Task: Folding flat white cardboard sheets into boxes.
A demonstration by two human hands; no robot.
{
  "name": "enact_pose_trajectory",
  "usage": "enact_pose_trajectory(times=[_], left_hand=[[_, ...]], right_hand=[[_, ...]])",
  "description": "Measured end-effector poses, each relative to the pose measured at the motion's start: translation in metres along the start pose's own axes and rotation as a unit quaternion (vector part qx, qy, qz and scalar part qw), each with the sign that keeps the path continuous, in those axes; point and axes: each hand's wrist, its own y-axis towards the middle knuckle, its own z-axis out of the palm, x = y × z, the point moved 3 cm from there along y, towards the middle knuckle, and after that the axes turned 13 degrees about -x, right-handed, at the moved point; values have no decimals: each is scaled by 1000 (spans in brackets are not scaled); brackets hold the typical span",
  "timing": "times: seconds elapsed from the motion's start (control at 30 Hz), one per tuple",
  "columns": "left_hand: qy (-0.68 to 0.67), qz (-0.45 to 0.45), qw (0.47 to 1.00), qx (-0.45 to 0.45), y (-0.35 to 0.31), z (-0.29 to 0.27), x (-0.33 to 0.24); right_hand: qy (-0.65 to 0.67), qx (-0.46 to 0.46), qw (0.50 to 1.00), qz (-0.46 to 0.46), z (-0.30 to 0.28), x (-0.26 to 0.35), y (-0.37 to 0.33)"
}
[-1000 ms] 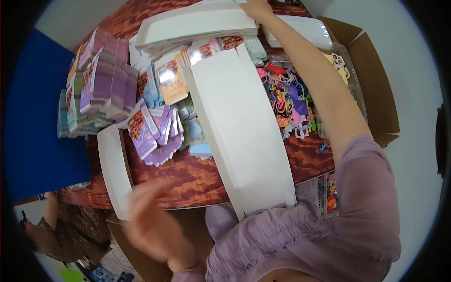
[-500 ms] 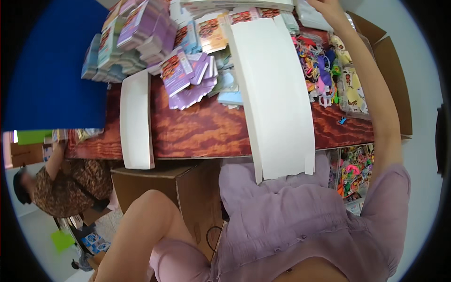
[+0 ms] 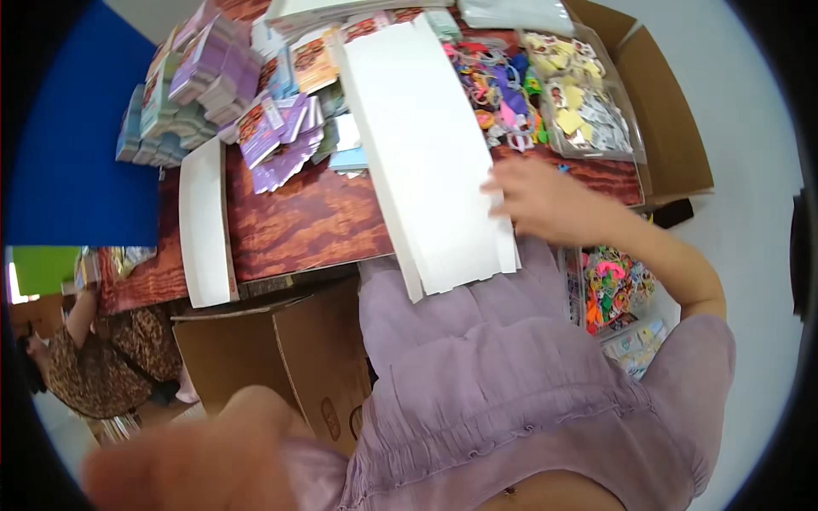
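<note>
A long white cardboard tray (image 3: 430, 162) with low side walls reaches from the table over its front edge to my lap. My right hand (image 3: 541, 200) is at the tray's right edge, palm down, fingers bent and slightly apart. Motion smears the fingertips, so firm contact is unclear, and nothing shows in them. At the lower left, my left hand (image 3: 162, 473) is a strong blur close to the camera; its fingers cannot be made out. Right of the tray lies a pile of colourful small rubbery trinkets (image 3: 503, 94).
A shorter white tray (image 3: 204, 230) overhangs the table's front left. Stacks of small boxes (image 3: 209, 72) and fanned purple packets (image 3: 285, 153) lie left. Clear containers of cards (image 3: 588, 115) stand right, beside an open carton (image 3: 660, 102). Another carton (image 3: 243, 349) is below. A person (image 3: 111, 349) works far left.
My right hand has come back from the far right of the table to the long tray's edge. My left arm has swung into view, blurred. The whole view has shifted.
</note>
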Motion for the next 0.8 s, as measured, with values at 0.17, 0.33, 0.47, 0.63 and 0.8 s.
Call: enact_pose_trajectory(times=[0.17,0.33,0.47,0.63,0.8], left_hand=[[-95,-108,849,509,-188,100,26],[-64,-10,842,536,-230,110,52],[-81,-54,846,524,-230,102,66],[-70,-97,863,490,-221,101,66],[-54,-63,885,459,-217,99,62]], right_hand=[[-66,22,995,-68,28,30,-32],[-22,64,997,-39,24,29,-27],[103,-19,992,73,8,28,-10],[132,-146,974,108,-2,28,2],[163,-209,958,112,-9,34,4]])
